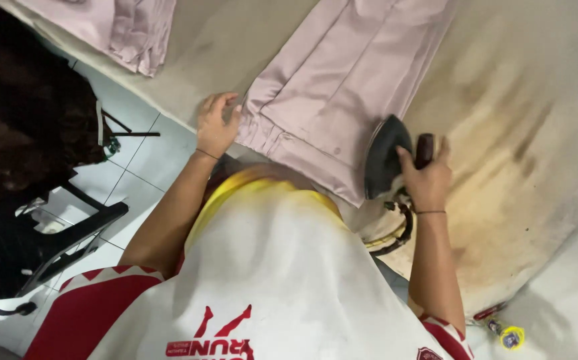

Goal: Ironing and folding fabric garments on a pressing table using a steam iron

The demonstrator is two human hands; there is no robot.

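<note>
- Nearest the camera hangs the person's white jersey with red sleeve trim and a yellow collar (269, 267), filling the lower middle of the view.
- Both bare forearms reach from it up to a worn, scorched beige cloth-covered ironing surface (536, 153), which carries dark brown burn stains on its right half.
- On that surface lies a pale pink folded garment of smooth fabric (342, 87), running from the top edge down toward the person's chest, its lower hem near the collar.
- Left hand (217, 123) rests at the garment's lower left corner, fingers bent and close together, fingertips pressing the fabric's edge flat; a thin dark band circles the wrist.
- Right hand (428, 179) is closed around the dark reddish handle of a black, pointed clothes iron (386, 155), fingers wrapped over the grip; a thin band sits on this wrist too.
- Iron sits on the garment's lower right edge, tip pointing up and away from the person, with its yellow and black cord (396, 233) looping below the hand.
- Second pile of pale pink folded cloth (129, 30) lies at the upper left corner of the surface, well apart from both hands.
- Left of the surface, over pale floor tiles (136, 167), stands a black plastic chair (29, 247) with a dark brown heap (29, 100) beside it.
</note>
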